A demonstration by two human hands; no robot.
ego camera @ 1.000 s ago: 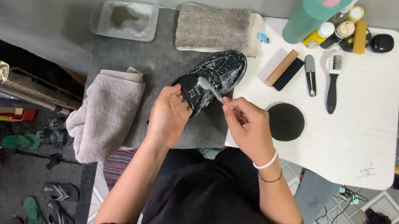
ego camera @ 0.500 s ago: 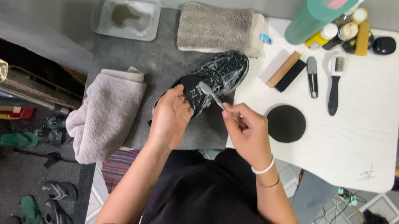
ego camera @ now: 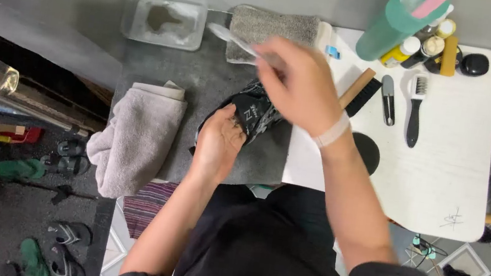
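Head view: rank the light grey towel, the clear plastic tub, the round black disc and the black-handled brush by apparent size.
1. light grey towel
2. clear plastic tub
3. Unsure: black-handled brush is longer, but round black disc is partly hidden by the right hand's wrist.

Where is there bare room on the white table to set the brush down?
The white table is bare at its right and near parts, beside the round black disc and below the black-handled brush. The far edge is crowded with bottles and a teal container.

One camera only, worn on the person's head, looking straight down and close over the white table (ego camera: 442,183) and grey mat (ego camera: 202,82), with floor at the left edge.
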